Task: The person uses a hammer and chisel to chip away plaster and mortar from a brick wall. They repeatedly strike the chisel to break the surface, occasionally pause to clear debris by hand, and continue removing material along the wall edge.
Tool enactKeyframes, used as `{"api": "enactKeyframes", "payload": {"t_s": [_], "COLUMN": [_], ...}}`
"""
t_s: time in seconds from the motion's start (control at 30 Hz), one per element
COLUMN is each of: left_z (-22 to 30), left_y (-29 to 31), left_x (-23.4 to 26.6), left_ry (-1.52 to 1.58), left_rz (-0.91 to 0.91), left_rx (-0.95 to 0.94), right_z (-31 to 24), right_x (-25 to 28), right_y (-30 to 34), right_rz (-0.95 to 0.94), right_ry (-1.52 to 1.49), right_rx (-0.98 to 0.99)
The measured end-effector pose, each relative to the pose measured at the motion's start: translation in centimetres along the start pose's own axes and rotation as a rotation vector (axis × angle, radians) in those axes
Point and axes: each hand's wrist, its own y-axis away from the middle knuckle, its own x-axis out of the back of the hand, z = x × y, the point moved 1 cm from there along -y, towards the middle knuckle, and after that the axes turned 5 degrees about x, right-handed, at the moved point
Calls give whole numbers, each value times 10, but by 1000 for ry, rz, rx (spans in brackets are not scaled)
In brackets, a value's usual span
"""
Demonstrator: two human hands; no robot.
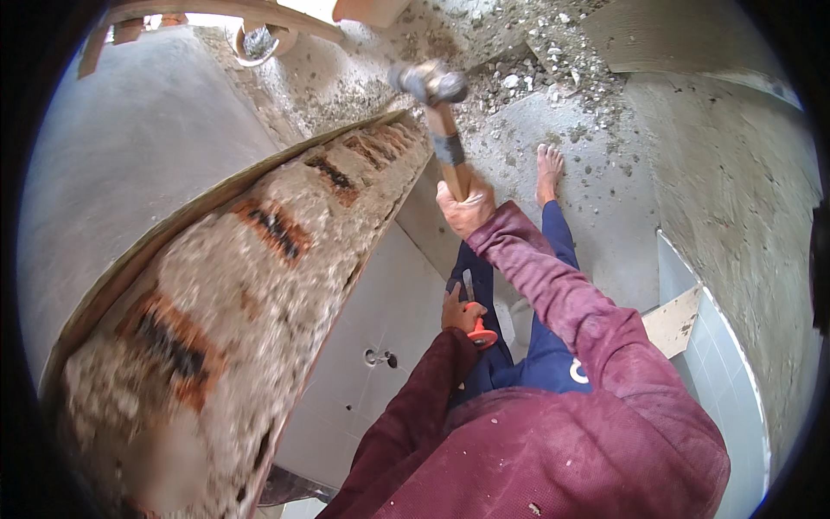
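My right hand [468, 210] is wrapped round the wooden handle of a hammer [448, 143]. Dark tape binds the handle below the steel head, which is raised and slightly blurred. Lower down, close to my thigh, my left hand [456, 311] grips a chisel [468, 284] with an orange hand guard [482, 336]. The chisel's blade points away from me; its tip does not show clearly. To the left of both hands runs the rough top of a broken wall [298, 290], with red brick and dark hollows showing through the mortar.
White tiles [359, 303] with a pipe fitting [380, 357] face the wall's near side. Rubble [519, 78] lies on the floor ahead of my bare foot [548, 166]. A bucket [259, 45] stands at the far left. Pale tiles [722, 381] and a plastered wall [735, 199] rise on the right.
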Motion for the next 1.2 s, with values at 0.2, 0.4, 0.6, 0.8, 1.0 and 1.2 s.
{"api": "enactKeyframes", "payload": {"t_s": [0.2, 0.4, 0.6, 0.8, 1.0, 1.2], "left_z": [9, 34, 36, 48, 50, 56], "left_y": [-2, -11, -14, -20, -22, -26], "left_x": [-8, -4, -11, 0, -4, 1], "left_ry": [-49, -27, -138, -63, -131, -128], "left_rz": [33, 0, 131, -18, 31, 13], "left_rx": [160, 292, 203, 346, 292, 322], "right_z": [80, 14, 115, 97, 34, 143], "right_x": [-38, 15, -49, 8, -4, -49], "right_y": [-25, -11, 8, -10, -30, 4], "right_rz": [-430, -93, -205, -321, 33, -410], "right_ry": [210, -160, 180, 255, -449, 324], "right_rx": [-260, 60, -10, -129, -127, -210]}}
